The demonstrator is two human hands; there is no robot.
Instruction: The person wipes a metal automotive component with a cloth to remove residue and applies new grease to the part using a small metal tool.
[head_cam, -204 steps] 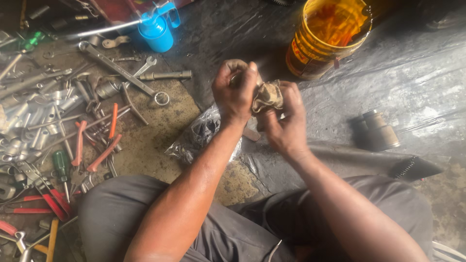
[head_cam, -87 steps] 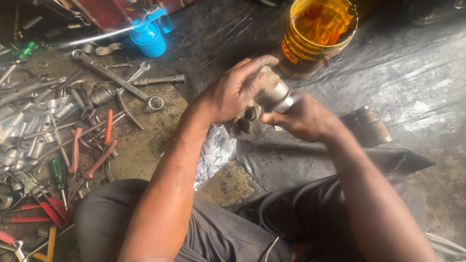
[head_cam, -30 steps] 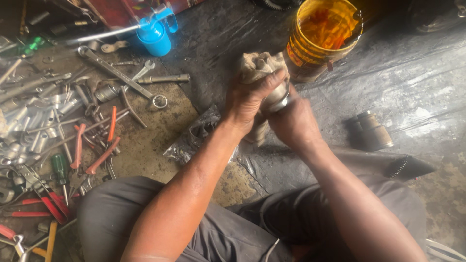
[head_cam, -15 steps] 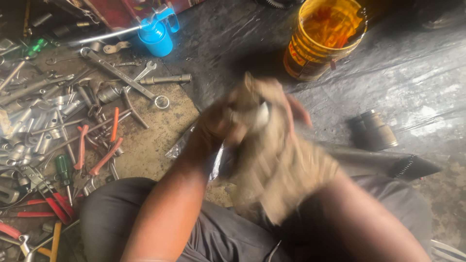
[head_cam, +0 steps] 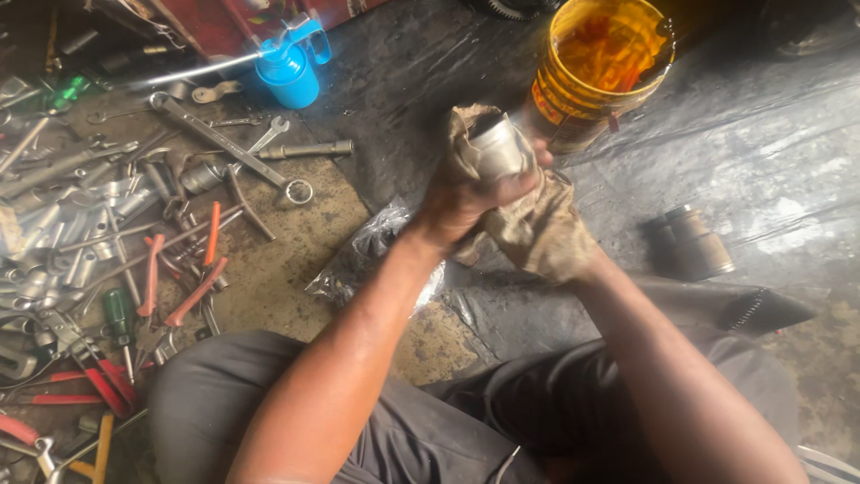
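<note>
My left hand grips a short shiny metal cylinder, held up in front of me over the black plastic sheet. A dirty tan rag wraps around the back of the cylinder and drapes down over my right hand, which is mostly hidden under the cloth and presses it against the part. Both hands sit just in front of the yellow bucket.
A second metal cylinder lies on the sheet at right. A blue oil can stands at the back. Wrenches, red-handled pliers and several screwdrivers litter the ground at left. A crumpled clear plastic bag lies below my left wrist.
The rag swung loose and blurred half a second ago. It now sits wrapped around the cylinder, and my hands have risen back toward the bucket.
</note>
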